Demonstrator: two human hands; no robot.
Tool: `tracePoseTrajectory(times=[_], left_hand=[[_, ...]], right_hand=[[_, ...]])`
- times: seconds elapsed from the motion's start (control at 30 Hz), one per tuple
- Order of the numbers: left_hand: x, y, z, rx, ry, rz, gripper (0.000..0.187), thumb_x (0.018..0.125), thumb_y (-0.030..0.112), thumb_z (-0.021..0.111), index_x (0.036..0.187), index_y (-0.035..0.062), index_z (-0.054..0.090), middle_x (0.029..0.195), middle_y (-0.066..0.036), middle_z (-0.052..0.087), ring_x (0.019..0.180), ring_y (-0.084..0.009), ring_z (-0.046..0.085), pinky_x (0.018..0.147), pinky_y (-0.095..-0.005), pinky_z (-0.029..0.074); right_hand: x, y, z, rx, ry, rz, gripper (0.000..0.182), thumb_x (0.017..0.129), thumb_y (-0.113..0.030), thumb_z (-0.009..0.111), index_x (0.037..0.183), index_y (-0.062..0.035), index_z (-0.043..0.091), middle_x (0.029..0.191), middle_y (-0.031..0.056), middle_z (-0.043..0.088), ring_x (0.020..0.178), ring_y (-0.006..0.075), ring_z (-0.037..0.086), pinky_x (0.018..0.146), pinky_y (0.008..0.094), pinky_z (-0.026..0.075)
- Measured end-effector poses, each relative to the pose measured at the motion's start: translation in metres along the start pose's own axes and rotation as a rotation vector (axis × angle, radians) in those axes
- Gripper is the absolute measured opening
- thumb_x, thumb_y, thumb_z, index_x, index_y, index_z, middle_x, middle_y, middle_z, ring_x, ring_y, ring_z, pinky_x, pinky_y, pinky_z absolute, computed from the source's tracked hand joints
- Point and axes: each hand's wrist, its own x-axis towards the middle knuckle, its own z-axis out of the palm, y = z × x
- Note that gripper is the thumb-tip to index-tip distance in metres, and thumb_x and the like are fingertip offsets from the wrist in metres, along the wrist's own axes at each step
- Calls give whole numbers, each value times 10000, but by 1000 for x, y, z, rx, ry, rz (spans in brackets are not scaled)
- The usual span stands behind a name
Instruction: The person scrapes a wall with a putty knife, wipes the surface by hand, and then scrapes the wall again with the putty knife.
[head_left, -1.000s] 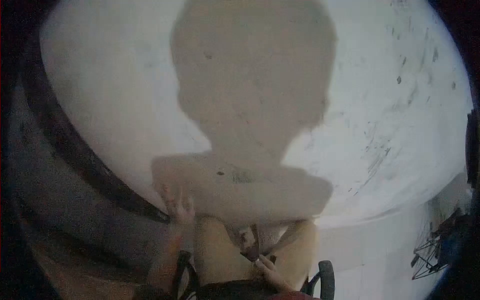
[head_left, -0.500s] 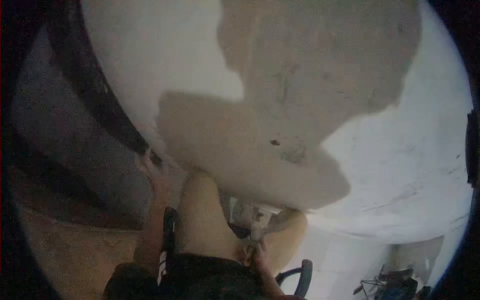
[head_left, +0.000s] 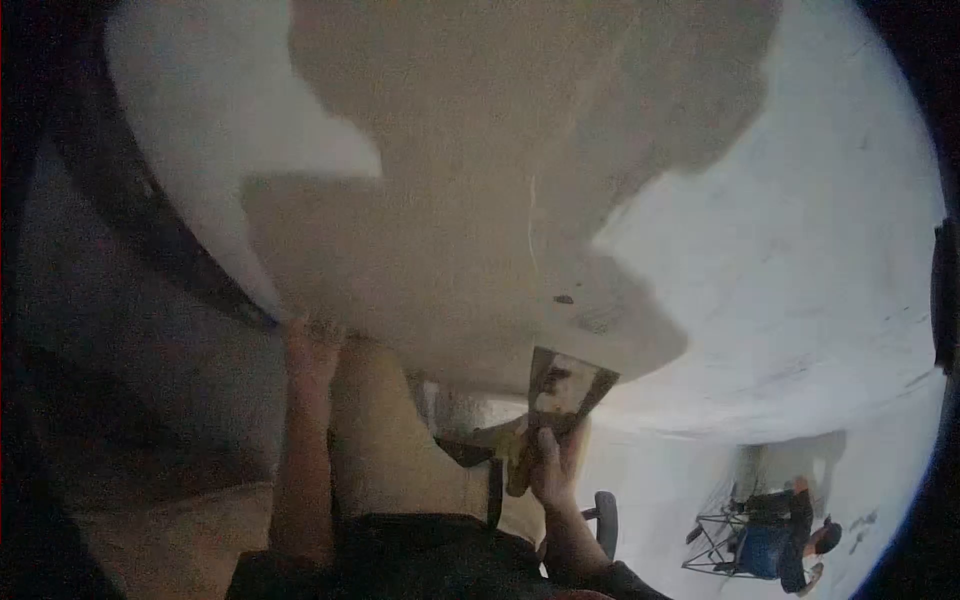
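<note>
My right hand (head_left: 550,470) is wrapped round the handle of a putty knife (head_left: 570,385). Its broad blade, smeared with pale and dark patches, points up and overlaps the lower edge of a grey-brown patch (head_left: 450,250) on the white wall (head_left: 790,280). Over at the left, my left hand (head_left: 313,338) reaches the wall's lower corner beside a dark strip (head_left: 190,260); its fingers are dim and blurred. A small dark mark (head_left: 564,299) shows on the patch above the blade.
My bent leg (head_left: 385,440) is between my arms. A black chair armrest (head_left: 606,520) stands beside my right forearm. At the lower right, another person (head_left: 800,540) is near a dark folding frame (head_left: 715,540) and something blue. Brown floor (head_left: 190,530) lies at lower left.
My right hand has raised the putty knife from between my legs towards the wall. My left hand has shifted slightly along the corner. The view has turned, bringing another person into sight.
</note>
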Motion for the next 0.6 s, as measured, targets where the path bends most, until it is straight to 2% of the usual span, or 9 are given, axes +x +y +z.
tracePoseTrajectory(times=[0.03, 0.1, 0.13, 0.17, 0.27, 0.3, 0.4, 0.43, 0.6], left_hand=[[17, -7, -22, -92, -5, -67, 363, 933, 211, 458, 1229, 7, 409, 1172, -146, 487, 1057, -268, 493, 843, -383, 437], [22, -8, -21, -262, 68, -154, 301, 955, 208, 407, 1187, 17, 418, 1061, -131, 489, 940, -247, 489, 799, -377, 419], [7, -6, 3, -339, 145, -180, 252, 954, 213, 405, 1115, 22, 446, 973, -115, 488, 861, -230, 480, 759, -374, 413], [-4, -4, 20, -416, 225, -203, 221, 954, 217, 402, 1042, 27, 473, 885, -99, 487, 781, -213, 471, 718, -371, 408], [-17, -2, 39, -441, 143, -205, 198, 956, 215, 391, 871, 54, 467, 757, -68, 442, 663, -187, 416, 638, -354, 381], [-17, -2, 36, -470, 136, -204, 200, 957, 212, 385, 862, 55, 463, 751, -67, 438, 652, -185, 413, 627, -350, 383], [-15, 3, 34, -524, 119, -189, 205, 959, 205, 377, 838, 58, 451, 734, -61, 426, 630, -179, 404, 600, -336, 384], [-19, 7, 38, -514, 125, -184, 204, 959, 204, 380, 833, 58, 448, 729, -59, 422, 631, -179, 403, 596, -330, 383], [-15, -5, 48, -517, 222, -193, 190, 950, 187, 407, 824, 51, 445, 716, -58, 411, 633, -180, 397, 585, -323, 384]], right_hand=[[2, -6, -3, -37, -18, -32, 299, 948, -130, 400, 1193, -46, 251, 871, 103, 531, 624, 156, 540, 502, 257, 467], [11, -25, 5, -131, 4, -134, 331, 945, -102, 391, 1198, -68, 181, 865, 107, 517, 610, 145, 527, 486, 247, 456], [16, -46, 14, -192, 50, -201, 349, 943, -83, 385, 1198, -80, 146, 863, 109, 507, 611, 139, 520, 486, 239, 449], [19, -60, 20, -163, 89, -161, 346, 935, -53, 403, 1190, -70, 170, 826, 87, 488, 600, 127, 503, 470, 235, 420], [37, -90, 28, -393, 95, -374, 351, 924, -29, 419, 1177, -69, 180, 844, 88, 478, 642, 119, 511, 491, 233, 427], [36, -94, 29, -302, 94, -281, 369, 917, -22, 442, 1186, -63, 192, 890, 99, 466, 700, 118, 513, 538, 234, 443], [32, -102, 28, -336, 101, -109, 380, 918, -29, 450, 1201, -55, 197, 930, 110, 453, 740, 113, 503, 583, 240, 454], [31, -96, 28, -415, 132, -272, 393, 918, -33, 460, 1215, -52, 203, 923, 99, 453, 736, 117, 504, 589, 250, 460], [38, -44, 15, -275, 227, -195, 436, 905, -44, 500, 1233, -47, 213, 930, 89, 480, 723, 119, 516, 583, 243, 457]])
